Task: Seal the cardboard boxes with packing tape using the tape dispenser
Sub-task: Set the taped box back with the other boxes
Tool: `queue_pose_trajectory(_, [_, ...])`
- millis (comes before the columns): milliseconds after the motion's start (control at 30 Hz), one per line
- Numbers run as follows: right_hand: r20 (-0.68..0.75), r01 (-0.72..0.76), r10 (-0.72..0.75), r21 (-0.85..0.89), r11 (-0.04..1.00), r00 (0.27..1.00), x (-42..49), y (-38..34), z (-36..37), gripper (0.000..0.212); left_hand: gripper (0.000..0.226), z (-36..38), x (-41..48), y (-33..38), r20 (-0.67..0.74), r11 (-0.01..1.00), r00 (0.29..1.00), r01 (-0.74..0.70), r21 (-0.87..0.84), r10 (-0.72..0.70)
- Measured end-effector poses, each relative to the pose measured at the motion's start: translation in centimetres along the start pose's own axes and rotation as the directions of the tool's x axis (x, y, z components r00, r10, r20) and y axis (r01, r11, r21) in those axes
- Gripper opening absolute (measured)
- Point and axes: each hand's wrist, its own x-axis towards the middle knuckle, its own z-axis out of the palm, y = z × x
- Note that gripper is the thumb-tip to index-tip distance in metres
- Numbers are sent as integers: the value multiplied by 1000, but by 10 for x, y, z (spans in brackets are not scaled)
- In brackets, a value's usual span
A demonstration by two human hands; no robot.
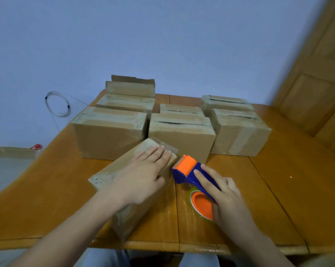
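A cardboard box [105, 178] lies at an angle on the wooden table [268, 199], close to the front edge. My left hand [141, 180] rests flat on its top, fingers straight and reaching to the far end, where clear tape shows. Just right of the box, my right hand [224, 197] grips the blue and orange tape dispenser [187, 168] by its handle. The dispenser's toothed end points at the box's far corner. Its tape roll [201, 203] with an orange hub sits under my palm.
Several more cardboard boxes [182, 132] stand in rows behind, most with slits along their top seams; the back left one [130, 87] has flaps raised. A coiled clear cable [57, 103] hangs on the blue wall. A wooden door [316, 83] is at right.
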Motion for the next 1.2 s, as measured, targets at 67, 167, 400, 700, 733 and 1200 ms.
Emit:
queue_pose_trajectory(67, [21, -1, 1, -25, 1000, 1000, 0, -1, -5, 115, 67, -1, 0, 0, 10, 1000, 1000, -2, -1, 2])
queue_pose_trajectory(167, [59, 9, -3, -94, 996, 998, 0, -1, -10, 113, 68, -1, 2, 0, 17, 1000, 1000, -3, -7, 3])
queue_pose_trajectory(400, [187, -46, 71, -133, 990, 980, -2, -4, -20, 112, 68, -1, 1, -2, 17, 1000, 1000, -15, -23, 15])
queue_pose_trajectory(700, [285, -47, 45, 0, 999, 957, 14, -9, -30, 80, 68, -1, 1, -1, -13, 999, 1000, -19, -48, 18])
queue_pose_trajectory(733, [290, -41, 39, -2, 999, 956, 17, -8, -32, 80, 68, -1, 2, -1, -17, 999, 1000, -21, -44, 20])
queue_pose_trajectory(1200, [320, 99, -73, -64, 993, 945, 30, 9, -36, 84, 52, -11, 31, 29, -319, 974, 944, 140, 178, -77])
